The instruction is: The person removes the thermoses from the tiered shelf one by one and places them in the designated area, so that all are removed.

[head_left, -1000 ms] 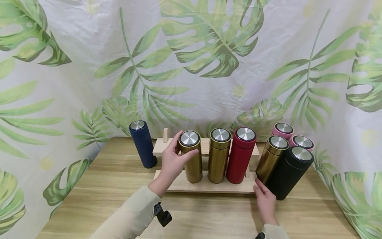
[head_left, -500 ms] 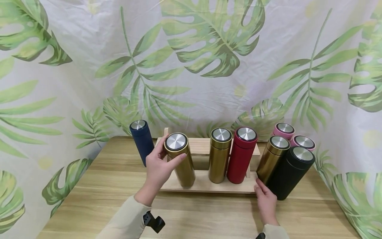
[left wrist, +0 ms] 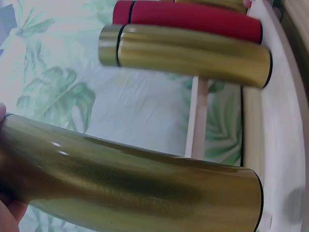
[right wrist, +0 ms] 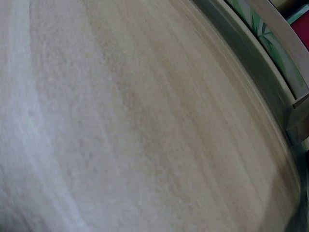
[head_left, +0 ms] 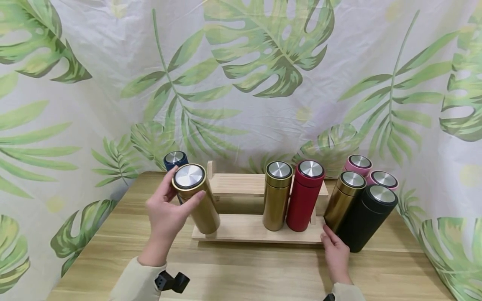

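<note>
My left hand [head_left: 165, 219] grips a gold thermos [head_left: 203, 211] near its silver-topped lid, fingers behind and thumb in front. The thermos leans, its lid toward the left, with its base at the left end of the lower board of a wooden two-tier shelf [head_left: 241, 230]. In the left wrist view its gold body [left wrist: 135, 179] runs across the bottom. A second gold thermos [head_left: 275, 209] and a red thermos [head_left: 304, 205] stand on the same board, further right. My right hand [head_left: 336, 255] holds the board's right end between thumb and fingers.
A blue thermos [head_left: 175, 159] stands behind the left hand, mostly hidden. Right of the shelf cluster a gold thermos [head_left: 342, 200], a black thermos [head_left: 367, 217] and two pink ones [head_left: 389, 179]. A leaf-patterned cloth [head_left: 263, 125] hangs behind the wooden table [head_left: 256, 271].
My left hand has carried the gold thermos leftward along the shelf, away from the other gold one, and it tilts more. It now covers most of the blue thermos. The right hand has stayed put.
</note>
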`<state>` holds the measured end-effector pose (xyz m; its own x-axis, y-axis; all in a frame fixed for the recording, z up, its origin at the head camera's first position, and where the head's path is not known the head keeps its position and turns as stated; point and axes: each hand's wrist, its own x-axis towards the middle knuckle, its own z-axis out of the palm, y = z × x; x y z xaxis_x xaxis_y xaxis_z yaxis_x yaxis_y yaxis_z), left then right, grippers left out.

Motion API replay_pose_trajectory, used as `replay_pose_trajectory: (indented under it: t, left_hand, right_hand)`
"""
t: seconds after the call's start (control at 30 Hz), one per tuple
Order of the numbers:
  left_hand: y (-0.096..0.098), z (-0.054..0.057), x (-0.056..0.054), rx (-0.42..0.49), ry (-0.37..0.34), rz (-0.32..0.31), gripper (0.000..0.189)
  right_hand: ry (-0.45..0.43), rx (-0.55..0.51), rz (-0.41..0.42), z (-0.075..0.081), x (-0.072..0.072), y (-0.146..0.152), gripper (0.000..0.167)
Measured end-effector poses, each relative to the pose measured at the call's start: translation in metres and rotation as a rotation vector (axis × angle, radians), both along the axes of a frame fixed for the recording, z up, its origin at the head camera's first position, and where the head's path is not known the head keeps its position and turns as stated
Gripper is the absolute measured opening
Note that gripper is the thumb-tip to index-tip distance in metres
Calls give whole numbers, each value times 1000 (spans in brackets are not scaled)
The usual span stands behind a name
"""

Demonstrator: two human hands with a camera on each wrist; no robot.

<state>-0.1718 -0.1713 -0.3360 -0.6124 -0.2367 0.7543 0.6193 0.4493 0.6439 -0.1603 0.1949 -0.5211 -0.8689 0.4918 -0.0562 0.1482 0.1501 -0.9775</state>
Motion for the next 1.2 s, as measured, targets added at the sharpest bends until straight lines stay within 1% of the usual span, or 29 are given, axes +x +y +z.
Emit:
replay_pose_trajectory:
  t: [0.07, 0.17, 0.27, 0.43, 0.53, 0.6, 0.7, 0.77, 1.0, 1.2]
  left_hand:
    - [-7, 1, 1, 8, 7, 46, 74]
    - [-19, 1, 3, 36, -8, 105, 73]
    - [-30, 0, 5, 88, -28, 167, 72]
    - [-46, -4, 3, 156, -32, 276, 70]
    - [-54, -7, 2, 196, -53, 323, 70]
    - [-58, -9, 1, 223, -61, 343, 69]
    - [-64, -12, -1, 254, -68, 356, 67]
    - [-67, -16, -4, 281, -70, 354, 67]
    - [-78, -34, -15, 369, -86, 357, 69]
    - [-84, -50, -26, 421, -82, 319, 69]
  right_hand:
    - [2, -2, 1, 0, 0, 0, 43]
    - [5, 0, 5, 0, 1, 1, 44]
    - [7, -2, 13, 1, 0, 2, 43]
    - [7, 0, 17, 0, 0, 2, 41]
    - [8, 0, 17, 0, 0, 2, 41]
    - [9, -2, 15, 0, 0, 2, 42]
    - [11, -4, 8, -1, -1, 2, 43]
    - [13, -5, 3, -1, -1, 2, 43]
    - [8, 0, 15, -1, 0, 2, 43]
    - [1, 2, 17, 0, 0, 1, 41]
